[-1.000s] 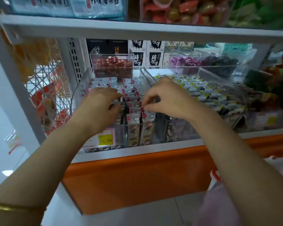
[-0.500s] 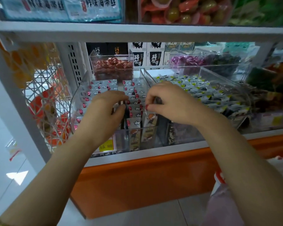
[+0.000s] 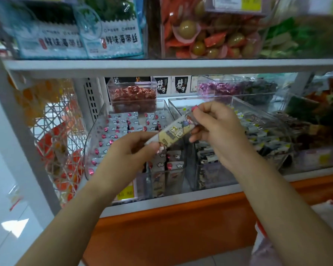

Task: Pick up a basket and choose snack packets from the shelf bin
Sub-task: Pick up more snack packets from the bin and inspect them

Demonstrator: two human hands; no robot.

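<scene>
Left grip (image 3: 127, 152) and right grip (image 3: 218, 131) pinch opposite ends of snack packet (image 3: 171, 133) above shelf bin (image 3: 96, 144); probably light, crinkly, slippery, end-hold suits.

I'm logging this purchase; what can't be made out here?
Head view:
1. beige printed snack packet: lettering blurred; ends covered by the left hand and right hand.
2. yellow price tag: digits blurred; left forearm overlaps it.
3. pale pink object: cut off by bottom edge.

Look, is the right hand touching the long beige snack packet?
Touching. The head view shows the right hand pinching the upper end of the long beige snack packet.
</scene>
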